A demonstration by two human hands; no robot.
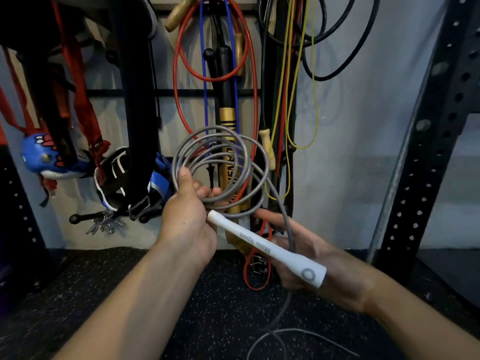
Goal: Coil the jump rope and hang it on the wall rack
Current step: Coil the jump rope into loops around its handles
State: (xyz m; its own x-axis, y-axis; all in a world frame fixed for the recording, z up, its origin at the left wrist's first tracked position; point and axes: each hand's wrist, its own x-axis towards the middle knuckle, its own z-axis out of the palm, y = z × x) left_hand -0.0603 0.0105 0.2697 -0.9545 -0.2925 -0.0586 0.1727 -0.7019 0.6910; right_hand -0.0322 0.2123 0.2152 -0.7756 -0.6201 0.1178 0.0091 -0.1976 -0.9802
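With the left hand pinching the grey jump rope coils at centre, the right hand, loosely curled around the cord at four o'clock, should feed even loops.

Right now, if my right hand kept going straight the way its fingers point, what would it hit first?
Probably the left hand: the right hand points up-left along the white handle, whose tip already sits against the left palm under the grey coil. Depth is hard to judge.

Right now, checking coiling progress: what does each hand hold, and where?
Left hand grips the grey rope coils at the bottom; right hand holds the loose strand.
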